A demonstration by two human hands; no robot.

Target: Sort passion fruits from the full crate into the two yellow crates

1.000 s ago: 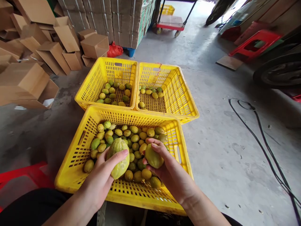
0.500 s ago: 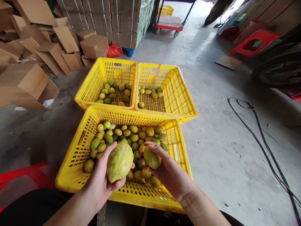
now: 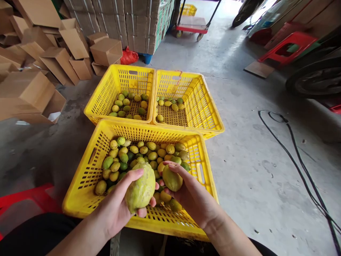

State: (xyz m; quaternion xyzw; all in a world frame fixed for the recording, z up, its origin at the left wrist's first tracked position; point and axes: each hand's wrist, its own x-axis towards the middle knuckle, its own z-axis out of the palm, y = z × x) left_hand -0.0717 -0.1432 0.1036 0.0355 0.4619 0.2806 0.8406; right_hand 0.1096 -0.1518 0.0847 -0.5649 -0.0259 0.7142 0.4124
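My left hand (image 3: 117, 209) is wrapped round a large, bumpy yellow-green lemon (image 3: 141, 188), thumb on top and fingertips showing on its right side. Close beside it, my right hand (image 3: 190, 193) grips a smaller, smoother green lemon (image 3: 172, 178) between thumb and fingers. Both hands are over the near yellow crate (image 3: 80, 199), which holds many yellow and green lemons (image 3: 152, 155) in a loose layer. The lemons right under my hands are partly hidden.
Two more yellow crates, the back left one (image 3: 97, 96) and the back right one (image 3: 210, 106), touch the near crate and hold fewer lemons. Cardboard boxes (image 3: 26, 92) pile up at left. A black cable (image 3: 295, 153) lies on the floor at right, near a red stool (image 3: 290, 46).
My left hand has shifted slightly right with the large lemon and turned it, its thumb now lying across the top. My right hand and its lemon have stayed put.
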